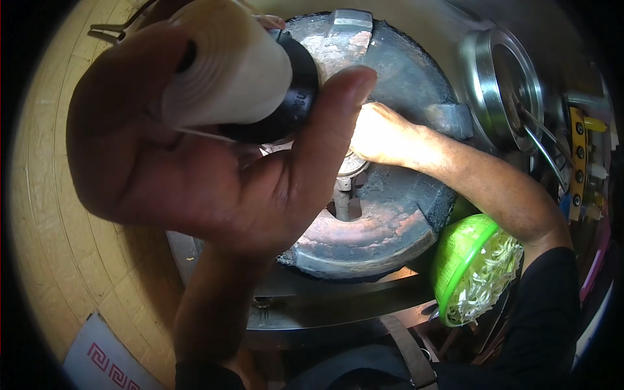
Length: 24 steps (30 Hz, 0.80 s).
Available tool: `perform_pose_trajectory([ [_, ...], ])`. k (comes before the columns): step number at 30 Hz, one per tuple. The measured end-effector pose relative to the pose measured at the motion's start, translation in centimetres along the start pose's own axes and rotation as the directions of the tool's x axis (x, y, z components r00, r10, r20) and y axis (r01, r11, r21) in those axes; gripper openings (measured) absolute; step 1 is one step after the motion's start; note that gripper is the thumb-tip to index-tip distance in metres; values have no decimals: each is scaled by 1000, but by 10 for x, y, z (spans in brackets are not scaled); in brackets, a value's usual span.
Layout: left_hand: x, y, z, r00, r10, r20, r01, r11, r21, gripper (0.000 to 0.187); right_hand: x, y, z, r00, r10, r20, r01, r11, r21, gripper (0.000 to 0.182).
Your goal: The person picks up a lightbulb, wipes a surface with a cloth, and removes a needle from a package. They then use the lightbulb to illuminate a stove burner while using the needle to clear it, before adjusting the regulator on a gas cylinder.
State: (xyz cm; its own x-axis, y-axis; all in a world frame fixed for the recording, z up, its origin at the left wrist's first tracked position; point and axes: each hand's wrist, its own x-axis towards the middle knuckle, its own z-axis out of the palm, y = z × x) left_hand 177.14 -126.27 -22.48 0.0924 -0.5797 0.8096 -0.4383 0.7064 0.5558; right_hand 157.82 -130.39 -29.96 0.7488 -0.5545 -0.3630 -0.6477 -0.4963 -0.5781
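Observation:
Close to the camera, my left hand (221, 188) has its fingers curled round a flashlight (231, 68) with a pale cylindrical body and a black head; the thumb stands apart from it. Bright light falls on my right hand (383, 136), which reaches in from the right to the middle of a round, blackened stove (390, 195). That hand is closed over the metal burner (353, 166) at the centre. Glare and my left thumb hide its fingertips, so what they hold is not visible.
A green colander (465, 244) of shredded cabbage (487, 279) is below my right forearm. Behind stands a steel pot (507, 78) with utensils in it. A yellow rack with several bottles (578, 162) is at far right. Tan floor tiles (58, 208) lie left.

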Motion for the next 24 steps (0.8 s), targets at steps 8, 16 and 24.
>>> perform_pose_trajectory([
  [8, 0, -4, 16, 992, 113, -48, -118, 986, -121, 78, -3, 11, -1, 1000, 3, 5, -3, 999, 46, 33],
  [16, 9, 0, 9, 986, 112, 120, -120, 991, 58, 68, -5, 11, 0, 996, -84, -7, 83, 991, -107, 38],
  [24, 3, 8, 22, 994, 59, 96, -60, 998, 13, 68, -1, 26, 10, 992, -124, -7, 122, 982, -147, 19],
])
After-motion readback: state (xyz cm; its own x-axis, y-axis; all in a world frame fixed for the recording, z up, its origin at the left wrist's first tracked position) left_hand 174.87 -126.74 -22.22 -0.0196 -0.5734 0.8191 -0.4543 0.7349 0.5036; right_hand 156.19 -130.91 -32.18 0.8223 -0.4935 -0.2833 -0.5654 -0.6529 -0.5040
